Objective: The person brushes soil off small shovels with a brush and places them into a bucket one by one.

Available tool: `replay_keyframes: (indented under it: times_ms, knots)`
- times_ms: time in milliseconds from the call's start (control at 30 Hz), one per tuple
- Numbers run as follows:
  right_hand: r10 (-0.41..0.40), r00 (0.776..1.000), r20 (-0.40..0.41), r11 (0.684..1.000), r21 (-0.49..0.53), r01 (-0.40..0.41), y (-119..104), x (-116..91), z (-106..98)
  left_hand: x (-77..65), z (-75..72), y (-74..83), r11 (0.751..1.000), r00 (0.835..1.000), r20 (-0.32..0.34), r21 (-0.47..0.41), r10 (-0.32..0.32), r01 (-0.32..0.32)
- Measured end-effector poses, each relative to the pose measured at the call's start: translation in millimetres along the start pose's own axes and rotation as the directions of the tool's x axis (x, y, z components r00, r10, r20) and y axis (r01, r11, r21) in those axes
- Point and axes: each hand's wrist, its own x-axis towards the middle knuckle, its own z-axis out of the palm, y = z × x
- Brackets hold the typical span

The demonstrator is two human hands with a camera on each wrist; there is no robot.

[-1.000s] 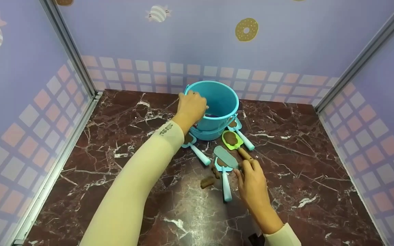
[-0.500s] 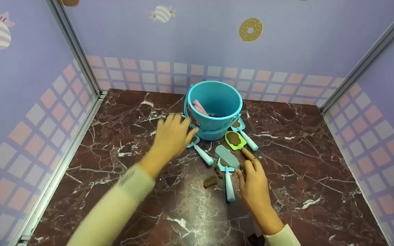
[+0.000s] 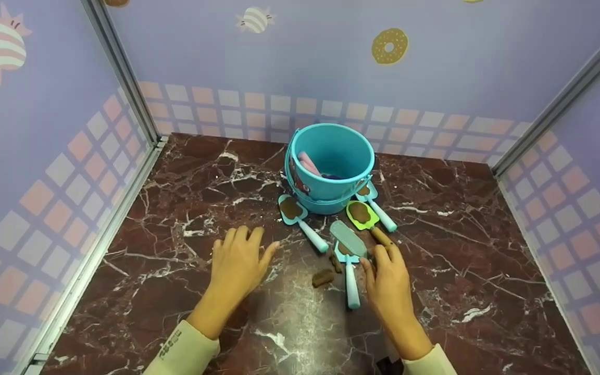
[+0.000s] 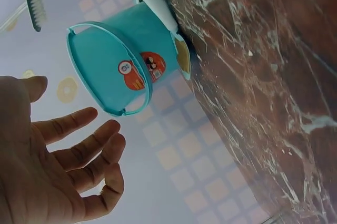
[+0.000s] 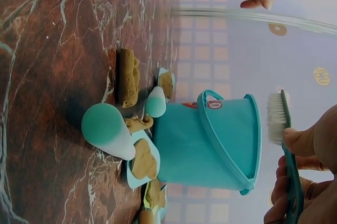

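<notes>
My right hand grips a green scrubbing brush with white bristles. Thumb and curled fingers close round its handle in the right wrist view. From the head, the brush hangs over one blue toy shovel. My left hand holds nothing; its fingers spread loosely above the floor, left of the shovels. A blue bucket stands upright beyond both hands, with a pink object inside. Around its base lie another blue shovel, a green shovel and a third blue shovel, bearing brown clay-like lumps.
Loose brown lumps lie on the dark marbled surface between my hands. Patterned purple walls enclose it at the back and both sides. A small black object sits near the right sleeve.
My left hand has come away from the bucket's rim, back toward me and to the left. The pink object in the bucket is now visible. My right hand keeps hold of the brush, nearly still.
</notes>
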Motion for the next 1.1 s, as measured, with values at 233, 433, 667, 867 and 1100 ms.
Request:
replay_keyframes:
  times_ms: [233,433,667,867,1100]
  knots:
    - [0.027,1.000,0.011,1.000,-0.008,-0.027,-2.6,-0.2,0.3,18.1,26.9,12.6,0.998,0.977,0.205,0.012,-0.064,0.063]
    - [0.043,0.999,0.002,0.998,-0.040,-0.042,-4.0,-3.2,0.4,42.9,70.9,32.4,0.994,0.948,0.298,0.016,-0.111,0.112]
    - [0.045,0.999,0.023,0.997,-0.065,-0.044,-4.6,-9.6,1.6,75.9,114.8,62.5,0.970,0.895,0.374,0.108,-0.242,0.218]
    - [0.051,0.998,0.040,0.996,-0.073,-0.048,-4.5,-12.4,0.7,94.3,137.5,79.5,0.950,0.860,0.405,0.159,-0.310,0.268]
    - [0.050,0.998,0.034,0.996,-0.072,-0.047,-4.1,-15.7,2.1,105.9,141.2,85.5,0.932,0.820,0.442,0.190,-0.363,0.310]
